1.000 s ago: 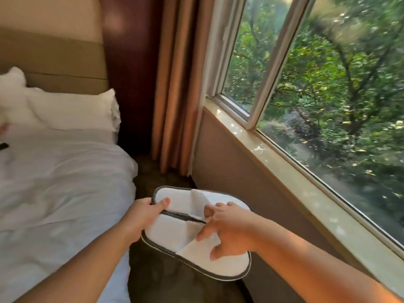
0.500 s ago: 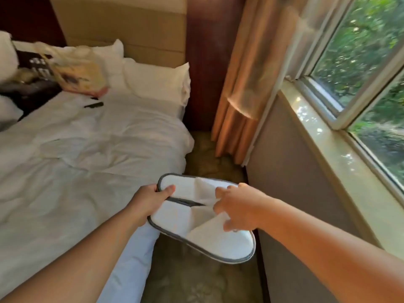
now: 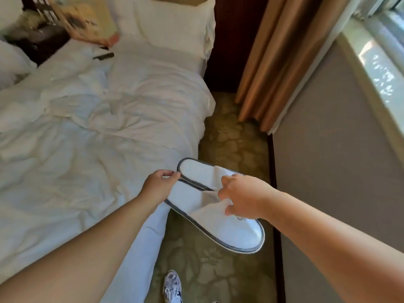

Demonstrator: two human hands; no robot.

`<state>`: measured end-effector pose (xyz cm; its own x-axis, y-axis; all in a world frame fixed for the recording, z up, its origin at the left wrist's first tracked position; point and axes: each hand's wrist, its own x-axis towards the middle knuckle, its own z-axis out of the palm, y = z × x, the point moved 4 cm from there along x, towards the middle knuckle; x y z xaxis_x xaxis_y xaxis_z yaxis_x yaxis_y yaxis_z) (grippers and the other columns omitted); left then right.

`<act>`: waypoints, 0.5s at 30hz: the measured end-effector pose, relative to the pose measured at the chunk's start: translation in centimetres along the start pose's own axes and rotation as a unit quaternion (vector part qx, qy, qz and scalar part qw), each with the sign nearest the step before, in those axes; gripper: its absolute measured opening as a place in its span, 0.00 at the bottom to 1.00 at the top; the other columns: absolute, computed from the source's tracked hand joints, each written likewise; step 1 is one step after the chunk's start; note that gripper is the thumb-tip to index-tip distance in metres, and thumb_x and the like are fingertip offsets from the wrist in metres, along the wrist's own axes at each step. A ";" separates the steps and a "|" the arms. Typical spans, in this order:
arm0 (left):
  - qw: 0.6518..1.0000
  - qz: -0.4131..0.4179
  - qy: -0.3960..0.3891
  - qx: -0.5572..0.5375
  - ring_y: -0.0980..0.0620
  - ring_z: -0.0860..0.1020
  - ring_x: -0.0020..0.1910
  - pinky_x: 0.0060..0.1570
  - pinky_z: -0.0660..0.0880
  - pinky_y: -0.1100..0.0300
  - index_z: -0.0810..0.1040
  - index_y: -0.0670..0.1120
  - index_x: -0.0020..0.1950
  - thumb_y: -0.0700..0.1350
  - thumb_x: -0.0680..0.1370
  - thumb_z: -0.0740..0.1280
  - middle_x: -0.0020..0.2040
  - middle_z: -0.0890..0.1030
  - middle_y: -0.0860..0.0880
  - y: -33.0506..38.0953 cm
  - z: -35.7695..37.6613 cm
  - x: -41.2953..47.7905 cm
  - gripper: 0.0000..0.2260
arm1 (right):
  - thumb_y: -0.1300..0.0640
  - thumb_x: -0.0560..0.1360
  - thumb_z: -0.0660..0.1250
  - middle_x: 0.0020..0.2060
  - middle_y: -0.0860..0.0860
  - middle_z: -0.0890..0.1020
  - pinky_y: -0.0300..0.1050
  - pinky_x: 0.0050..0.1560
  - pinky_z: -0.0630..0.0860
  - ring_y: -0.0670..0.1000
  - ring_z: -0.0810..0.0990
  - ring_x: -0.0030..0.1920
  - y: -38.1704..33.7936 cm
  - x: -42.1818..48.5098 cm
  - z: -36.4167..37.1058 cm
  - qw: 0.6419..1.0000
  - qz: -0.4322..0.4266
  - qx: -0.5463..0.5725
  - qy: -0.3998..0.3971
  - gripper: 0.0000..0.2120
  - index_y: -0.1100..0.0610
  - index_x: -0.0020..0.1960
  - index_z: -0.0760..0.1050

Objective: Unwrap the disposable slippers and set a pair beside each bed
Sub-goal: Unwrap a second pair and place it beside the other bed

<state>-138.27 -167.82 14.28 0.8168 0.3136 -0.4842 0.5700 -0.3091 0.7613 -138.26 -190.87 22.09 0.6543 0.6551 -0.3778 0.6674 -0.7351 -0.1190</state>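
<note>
A pair of white disposable slippers (image 3: 238, 232) with grey trim lies flat against each other in the air, over the carpet strip beside the bed (image 3: 91, 132). My left hand (image 3: 158, 186) pinches the heel end at its grey edge. My right hand (image 3: 247, 196) grips the white upper strap near the middle. No wrapper shows on the slippers. The toe end points down and to the right.
The narrow patterned carpet (image 3: 220, 270) runs between the bed and a grey wall (image 3: 332, 171) under the window sill (image 3: 378, 68). Tan curtains (image 3: 269, 62) hang at the far end. My sneaker (image 3: 172, 287) stands on the carpet. A bag (image 3: 85, 22) and a dark remote (image 3: 103, 56) lie on the bed.
My view has swung down and left from the window to the bed and floor. Both hands keep their hold on the slippers, which stay at about the same spot between them.
</note>
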 end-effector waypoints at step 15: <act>0.972 -0.028 -0.121 0.200 0.45 0.69 0.70 0.68 0.68 0.49 0.61 0.52 0.77 0.57 0.76 0.67 0.74 0.68 0.46 -14.3 12.0 6.6 0.32 | 0.48 0.75 0.67 0.55 0.50 0.73 0.47 0.42 0.66 0.56 0.73 0.54 6.7 7.9 21.0 0.993 -0.010 0.049 -0.110 0.17 0.47 0.64 0.75</act>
<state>-139.95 -172.08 -5.02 0.7531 0.1349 -0.6439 0.5638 -0.6369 0.5259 -136.06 -194.24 -0.95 0.5401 0.6234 -0.5654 0.6341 -0.7432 -0.2136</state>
